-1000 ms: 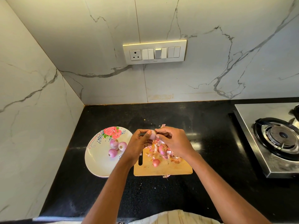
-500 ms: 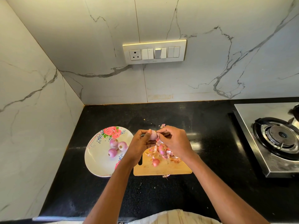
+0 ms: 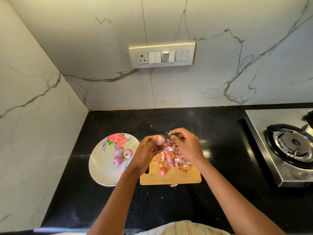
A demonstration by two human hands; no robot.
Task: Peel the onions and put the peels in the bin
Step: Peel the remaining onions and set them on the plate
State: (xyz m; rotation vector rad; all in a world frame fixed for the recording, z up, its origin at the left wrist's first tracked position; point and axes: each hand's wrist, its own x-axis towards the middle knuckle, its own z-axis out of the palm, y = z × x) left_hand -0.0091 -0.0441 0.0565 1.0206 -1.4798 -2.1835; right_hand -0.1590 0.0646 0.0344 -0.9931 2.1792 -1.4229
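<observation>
My left hand (image 3: 147,153) grips a small pale-pink onion (image 3: 160,140) above the far left corner of the wooden chopping board (image 3: 171,178). Just to its right, my right hand (image 3: 186,146) pinches a thin scrap of peel (image 3: 169,133) between thumb and fingertips. A heap of pink onion peels (image 3: 176,158) lies on the board under my hands, with an onion (image 3: 169,157) in the heap and a smaller one (image 3: 163,171) nearer me. Three peeled onions (image 3: 122,154) sit on a white floral plate (image 3: 101,168) to the left. No bin is in view.
The black counter (image 3: 169,204) meets marble walls at the back and left. A steel gas stove (image 3: 288,146) stands at the right edge. A switch panel (image 3: 162,55) is on the back wall. One peel scrap (image 3: 174,185) lies off the board's near edge.
My right hand has pulled away to the right from the onion with a scrap of peel, so the onion in my left hand now shows bare.
</observation>
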